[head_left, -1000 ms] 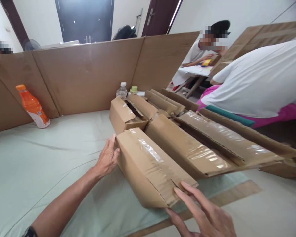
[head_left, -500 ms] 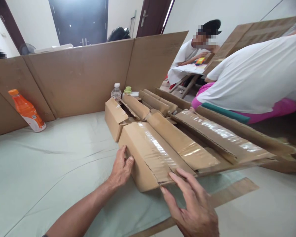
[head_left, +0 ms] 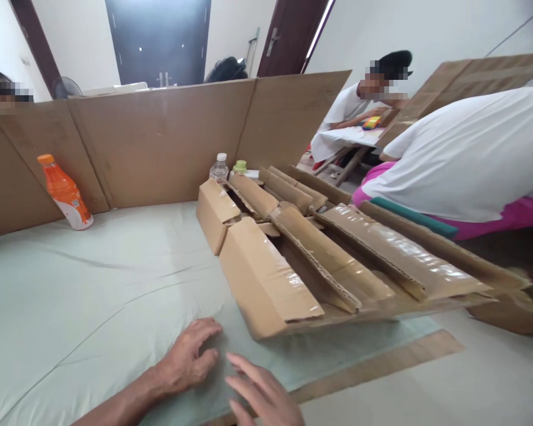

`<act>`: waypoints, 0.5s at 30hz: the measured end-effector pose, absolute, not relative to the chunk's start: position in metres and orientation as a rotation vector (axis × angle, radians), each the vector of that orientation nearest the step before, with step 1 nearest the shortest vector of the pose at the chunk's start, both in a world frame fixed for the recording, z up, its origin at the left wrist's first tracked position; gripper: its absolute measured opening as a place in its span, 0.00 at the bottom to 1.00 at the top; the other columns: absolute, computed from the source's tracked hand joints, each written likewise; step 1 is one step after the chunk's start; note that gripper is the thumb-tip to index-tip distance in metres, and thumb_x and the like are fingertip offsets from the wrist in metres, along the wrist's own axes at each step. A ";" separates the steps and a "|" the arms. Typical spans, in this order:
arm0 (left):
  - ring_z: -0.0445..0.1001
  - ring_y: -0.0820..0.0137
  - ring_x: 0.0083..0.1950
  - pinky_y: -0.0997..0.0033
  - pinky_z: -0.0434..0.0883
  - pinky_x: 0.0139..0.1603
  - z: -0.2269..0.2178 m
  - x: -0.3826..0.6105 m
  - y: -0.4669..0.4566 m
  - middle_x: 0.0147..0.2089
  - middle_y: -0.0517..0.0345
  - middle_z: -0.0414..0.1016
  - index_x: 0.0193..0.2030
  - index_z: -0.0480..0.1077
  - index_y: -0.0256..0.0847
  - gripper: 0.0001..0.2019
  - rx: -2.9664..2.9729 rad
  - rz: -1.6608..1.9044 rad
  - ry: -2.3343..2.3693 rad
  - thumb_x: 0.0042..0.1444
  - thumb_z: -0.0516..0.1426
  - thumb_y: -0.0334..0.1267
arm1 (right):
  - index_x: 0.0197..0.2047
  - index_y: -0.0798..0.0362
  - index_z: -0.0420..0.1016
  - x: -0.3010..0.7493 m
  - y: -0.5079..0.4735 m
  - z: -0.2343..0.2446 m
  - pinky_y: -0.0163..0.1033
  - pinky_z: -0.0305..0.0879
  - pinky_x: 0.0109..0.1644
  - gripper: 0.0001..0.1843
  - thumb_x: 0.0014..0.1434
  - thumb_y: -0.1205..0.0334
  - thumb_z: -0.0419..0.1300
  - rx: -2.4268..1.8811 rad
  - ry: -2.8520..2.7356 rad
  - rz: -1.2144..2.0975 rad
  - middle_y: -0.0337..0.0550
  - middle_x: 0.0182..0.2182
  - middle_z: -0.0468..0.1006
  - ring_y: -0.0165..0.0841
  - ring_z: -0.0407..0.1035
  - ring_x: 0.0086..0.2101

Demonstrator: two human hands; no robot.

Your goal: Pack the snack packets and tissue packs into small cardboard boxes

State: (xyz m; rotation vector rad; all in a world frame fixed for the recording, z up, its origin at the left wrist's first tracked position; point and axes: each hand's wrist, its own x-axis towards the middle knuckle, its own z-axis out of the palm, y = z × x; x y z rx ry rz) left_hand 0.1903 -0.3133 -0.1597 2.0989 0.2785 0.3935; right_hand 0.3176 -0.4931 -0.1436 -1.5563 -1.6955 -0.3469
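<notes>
My left hand (head_left: 189, 358) is just above or on the pale green tablecloth (head_left: 128, 296), open and holding nothing. To its right, my right hand (head_left: 266, 390) is also open with its fingers apart, partly cut off by the lower frame edge. Both hands are apart from the nearest cardboard box (head_left: 249, 272), which stands beyond them with a slot gaping beside its taped top flap (head_left: 284, 278). Behind it sits a smaller box (head_left: 215, 213). More cardboard boxes (head_left: 395, 248) with raised flaps and shiny tape lie to the right.
An orange bottle (head_left: 66, 192) stands at the left before an upright cardboard panel (head_left: 160, 148). A clear bottle (head_left: 220, 167) and a green-capped container (head_left: 240, 167) are behind the boxes. Several people are nearby, including one in white (head_left: 471, 142) close on the right.
Both hands have let go of the nearest box and drawn back toward me, the right one also moving left. The box's top now shows an open slot where the flaps met.
</notes>
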 end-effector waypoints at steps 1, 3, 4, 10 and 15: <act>0.70 0.57 0.68 0.49 0.68 0.69 -0.159 0.179 -0.312 0.62 0.46 0.77 0.61 0.72 0.41 0.23 2.136 0.403 0.276 0.58 0.56 0.31 | 0.48 0.53 0.76 0.310 -0.485 -0.149 0.40 0.75 0.47 0.11 0.66 0.68 0.55 -1.551 -1.741 -0.301 0.55 0.51 0.81 0.38 0.78 0.46; 0.71 0.57 0.68 0.50 0.69 0.69 -0.160 0.155 -0.305 0.62 0.46 0.77 0.59 0.74 0.42 0.21 2.214 0.434 0.309 0.58 0.57 0.31 | 0.51 0.52 0.76 0.297 -0.468 -0.158 0.43 0.74 0.50 0.13 0.65 0.65 0.56 -1.567 -1.825 -0.254 0.55 0.55 0.80 0.41 0.76 0.51; 0.70 0.56 0.68 0.49 0.69 0.69 -0.161 0.142 -0.300 0.63 0.46 0.76 0.59 0.74 0.42 0.22 2.255 0.456 0.348 0.57 0.58 0.31 | 0.52 0.52 0.76 0.292 -0.461 -0.162 0.45 0.73 0.52 0.14 0.66 0.64 0.56 -1.589 -1.853 -0.251 0.55 0.56 0.79 0.42 0.75 0.53; 0.65 0.49 0.71 0.38 0.67 0.69 -0.171 0.063 -0.265 0.67 0.40 0.71 0.57 0.75 0.41 0.20 2.425 0.662 0.778 0.58 0.55 0.29 | 0.55 0.52 0.75 0.283 -0.446 -0.178 0.46 0.70 0.54 0.14 0.69 0.60 0.55 -1.631 -1.897 -0.315 0.52 0.58 0.78 0.41 0.72 0.56; 0.66 0.48 0.71 0.38 0.65 0.70 -0.174 0.042 -0.266 0.67 0.39 0.70 0.58 0.73 0.39 0.18 2.449 0.750 1.053 0.63 0.54 0.33 | 0.55 0.52 0.74 0.285 -0.451 -0.185 0.45 0.68 0.53 0.15 0.73 0.56 0.52 -1.617 -1.919 -0.354 0.49 0.54 0.80 0.40 0.73 0.53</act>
